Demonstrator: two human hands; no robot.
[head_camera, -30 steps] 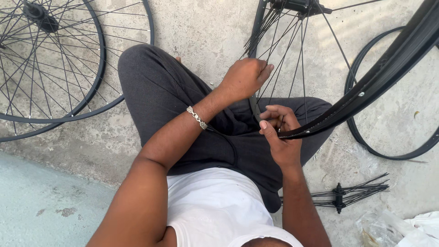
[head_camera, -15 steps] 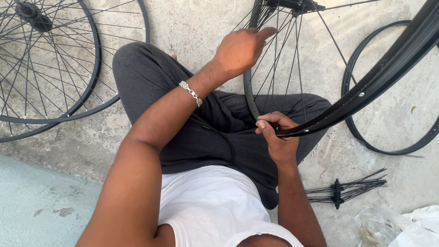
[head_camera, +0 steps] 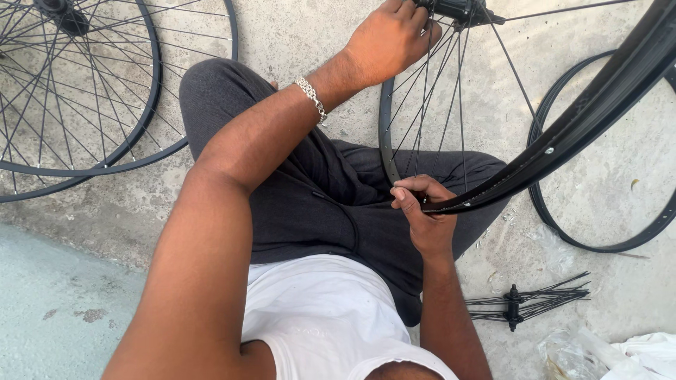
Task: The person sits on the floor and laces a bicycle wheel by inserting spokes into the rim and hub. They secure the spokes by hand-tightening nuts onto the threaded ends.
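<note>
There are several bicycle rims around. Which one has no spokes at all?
The bare black rim lying flat on the concrete at the right. The wheel in the hands and the wheels at the upper left are all spoked.

A crumpled clear plastic bag (head_camera: 567,355) and a white bag (head_camera: 651,352) beside it lie on the concrete floor (head_camera: 303,35) at the lower right corner of the view; no labels, signs or screens show.

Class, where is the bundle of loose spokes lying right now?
In the head view, the bundle of spokes lies on the concrete floor at lower right, beside the person's right forearm, below the bare rim.
</note>
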